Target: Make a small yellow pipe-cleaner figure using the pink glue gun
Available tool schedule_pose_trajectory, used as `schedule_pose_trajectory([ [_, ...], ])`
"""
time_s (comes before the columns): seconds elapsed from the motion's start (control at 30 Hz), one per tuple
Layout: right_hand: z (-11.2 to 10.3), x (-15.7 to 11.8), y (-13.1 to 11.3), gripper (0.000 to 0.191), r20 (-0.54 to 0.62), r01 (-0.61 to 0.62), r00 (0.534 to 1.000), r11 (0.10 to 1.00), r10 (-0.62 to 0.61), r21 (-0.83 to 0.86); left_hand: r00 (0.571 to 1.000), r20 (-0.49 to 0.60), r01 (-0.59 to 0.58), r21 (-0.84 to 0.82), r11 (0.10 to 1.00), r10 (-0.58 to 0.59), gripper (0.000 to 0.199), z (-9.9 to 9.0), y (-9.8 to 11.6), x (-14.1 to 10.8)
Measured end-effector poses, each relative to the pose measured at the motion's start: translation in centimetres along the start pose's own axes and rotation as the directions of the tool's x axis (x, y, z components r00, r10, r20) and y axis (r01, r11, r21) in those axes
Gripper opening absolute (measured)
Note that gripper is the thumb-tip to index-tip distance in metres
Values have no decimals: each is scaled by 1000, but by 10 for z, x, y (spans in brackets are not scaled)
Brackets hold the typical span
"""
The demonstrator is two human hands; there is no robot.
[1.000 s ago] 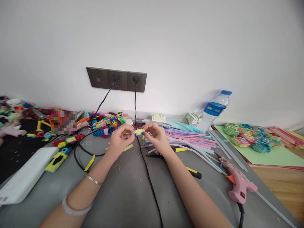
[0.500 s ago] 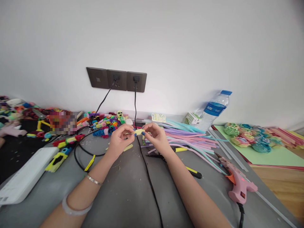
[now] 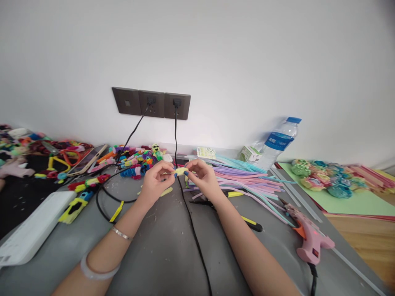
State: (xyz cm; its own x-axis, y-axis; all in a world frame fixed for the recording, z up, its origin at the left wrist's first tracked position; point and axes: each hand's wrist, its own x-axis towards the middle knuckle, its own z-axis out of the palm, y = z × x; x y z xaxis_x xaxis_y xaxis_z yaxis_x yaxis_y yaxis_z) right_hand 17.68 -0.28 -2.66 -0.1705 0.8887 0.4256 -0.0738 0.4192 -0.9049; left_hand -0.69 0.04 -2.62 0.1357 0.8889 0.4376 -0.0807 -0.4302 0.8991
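Between my two hands is a short pale yellow pipe cleaner piece (image 3: 181, 172), raised over the grey table. My left hand (image 3: 158, 181) pinches its left end between thumb and forefinger. The right end sits between the thumb and fingers of my right hand (image 3: 203, 177). Just below my left hand, another pale yellow strip (image 3: 166, 191) lies on the table, partly hidden. Pliers with black and yellow handles (image 3: 251, 224) lie under my right forearm, partly covered by it.
Pastel pipe cleaners (image 3: 247, 176) spread behind my right hand. A pink glue gun (image 3: 311, 242) lies at right, near a tilted water bottle (image 3: 277, 142). A black cable (image 3: 194, 230) crosses the table centre. A white power bank-like box (image 3: 37, 228), colourful pipe cleaner figures (image 3: 132, 158) and a phone (image 3: 89, 159) are at left.
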Motion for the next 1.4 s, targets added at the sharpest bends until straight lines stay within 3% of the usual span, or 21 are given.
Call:
schedule_pose_trajectory([
  [1.4, 0, 0, 0, 23, -4, -15, 1000, 1000, 15, -13, 1000, -16, 8, 19, 1000, -7, 19, 1, 1, -1],
])
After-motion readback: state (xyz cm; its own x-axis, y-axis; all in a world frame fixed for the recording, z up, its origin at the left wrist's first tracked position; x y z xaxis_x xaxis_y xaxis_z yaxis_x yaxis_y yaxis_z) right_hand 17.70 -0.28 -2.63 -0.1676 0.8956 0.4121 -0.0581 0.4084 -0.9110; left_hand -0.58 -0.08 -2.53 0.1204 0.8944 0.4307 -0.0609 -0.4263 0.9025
